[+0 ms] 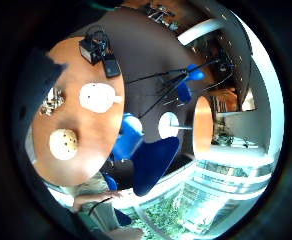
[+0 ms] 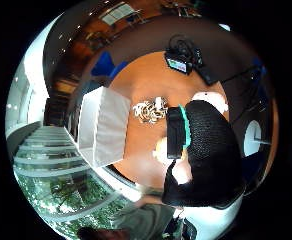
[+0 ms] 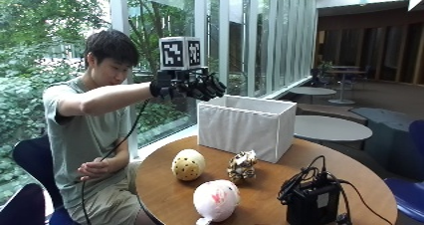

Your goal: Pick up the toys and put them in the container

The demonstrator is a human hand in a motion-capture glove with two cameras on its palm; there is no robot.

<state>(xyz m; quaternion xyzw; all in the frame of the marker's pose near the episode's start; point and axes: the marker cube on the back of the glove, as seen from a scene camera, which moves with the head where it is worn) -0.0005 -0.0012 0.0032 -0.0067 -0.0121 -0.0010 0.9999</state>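
In the outside view my gloved right hand (image 3: 192, 87) is raised in the air above the round wooden table (image 3: 165, 192), just left of the white fabric container's (image 3: 248, 125) top edge. Its fingers are loosely curled and hold nothing. Three toys lie on the table below: a yellow spotted ball (image 3: 188, 164), a brown-and-white spotted plush (image 3: 242, 166) and a white-and-pink plush (image 3: 216, 199). The little finger side palm view looks down on the ball (image 1: 63, 144), the spotted plush (image 1: 52, 101) and the white plush (image 1: 97, 97). In the thumb side palm view the glove (image 2: 206, 150) hides part of the ball (image 2: 161, 149).
A black device (image 3: 311, 202) stands on the table's near right part. The container (image 2: 106, 125) sits at the table's far edge by the window. Blue chairs (image 1: 153, 162) stand around the table. The person's bare left hand (image 3: 96, 170) rests in the lap.
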